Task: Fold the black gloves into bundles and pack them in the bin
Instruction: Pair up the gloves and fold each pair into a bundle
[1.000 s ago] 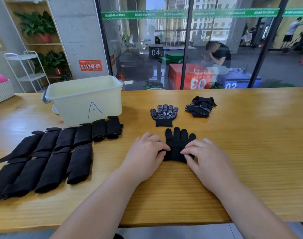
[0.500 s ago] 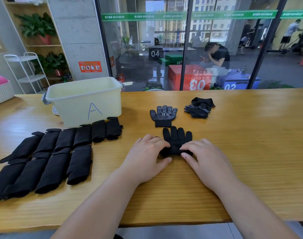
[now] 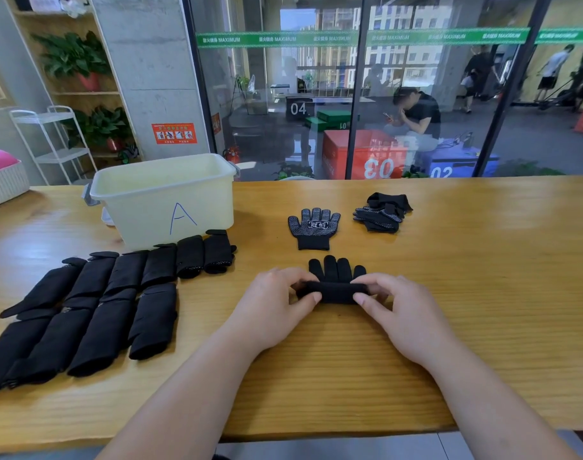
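Note:
A black glove [image 3: 336, 280] lies on the wooden table [image 3: 482, 293] in front of me, its cuff end rolled up toward the fingers. My left hand [image 3: 276, 303] pinches the left end of the roll and my right hand [image 3: 399, 310] pinches the right end. Beyond it lies a flat dotted glove [image 3: 314, 228], palm up. A small heap of gloves [image 3: 381, 212] sits further right. Several folded black bundles [image 3: 94, 303] lie in rows at the left. The pale yellow bin [image 3: 165, 197] marked "A" stands behind them.
A white woven basket with a pink item [image 3: 3, 180] sits at the far left table edge. A glass wall runs behind the table's far edge. Bare wood stretches to the right of the gloves.
The glove's cuff has been rolled up from the near end toward its fingers. Both hands shifted slightly forward, from pressing on the flat glove to pinching the roll's ends.

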Demonstrator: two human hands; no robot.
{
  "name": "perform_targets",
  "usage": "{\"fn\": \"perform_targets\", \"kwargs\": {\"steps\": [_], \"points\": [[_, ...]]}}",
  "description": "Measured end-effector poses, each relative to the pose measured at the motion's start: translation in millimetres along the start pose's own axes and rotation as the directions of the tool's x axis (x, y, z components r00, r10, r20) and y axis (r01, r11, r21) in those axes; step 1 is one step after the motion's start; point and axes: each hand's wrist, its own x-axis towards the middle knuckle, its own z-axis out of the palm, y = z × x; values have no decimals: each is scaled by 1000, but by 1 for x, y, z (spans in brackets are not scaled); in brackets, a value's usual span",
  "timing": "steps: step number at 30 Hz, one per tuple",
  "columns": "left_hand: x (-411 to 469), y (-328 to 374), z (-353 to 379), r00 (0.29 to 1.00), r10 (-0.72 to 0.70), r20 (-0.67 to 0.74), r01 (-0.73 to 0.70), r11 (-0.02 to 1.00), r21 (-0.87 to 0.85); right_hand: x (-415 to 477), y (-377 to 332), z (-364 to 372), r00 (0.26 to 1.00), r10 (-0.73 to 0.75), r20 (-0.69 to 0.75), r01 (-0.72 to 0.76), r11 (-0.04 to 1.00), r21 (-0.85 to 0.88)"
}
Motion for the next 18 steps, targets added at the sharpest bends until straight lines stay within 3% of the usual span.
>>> {"fn": "perform_targets", "kwargs": {"steps": [3, 7, 10, 13, 16, 18], "points": [[1, 3, 1, 1000, -22, -16, 21, 998, -51, 3, 0, -1, 998, 65, -12, -63, 988, 138], [1, 6, 8, 999, -35, -15, 34, 997, -62, 5, -2, 3, 993, 104, -63, -94, 984, 154], [3, 5, 11, 998, -21, -57, 19, 999, -30, 7, -4, 8, 988, 83, -131, -85, 996, -6], [5, 4, 14, 994, 46, -101, -41, 998, 45, 8, -8, 13, 983, -49, -177, 9, 975, -221], [7, 2, 16, 984, 126, -126, -105, 982, 160, 6, -10, 16, 965, -204, -165, 132, 922, -363], [6, 2, 16, 977, 176, -120, -139, 954, 264, 6, -10, 17, 968, -217, -124, 144, 890, -432]]}}
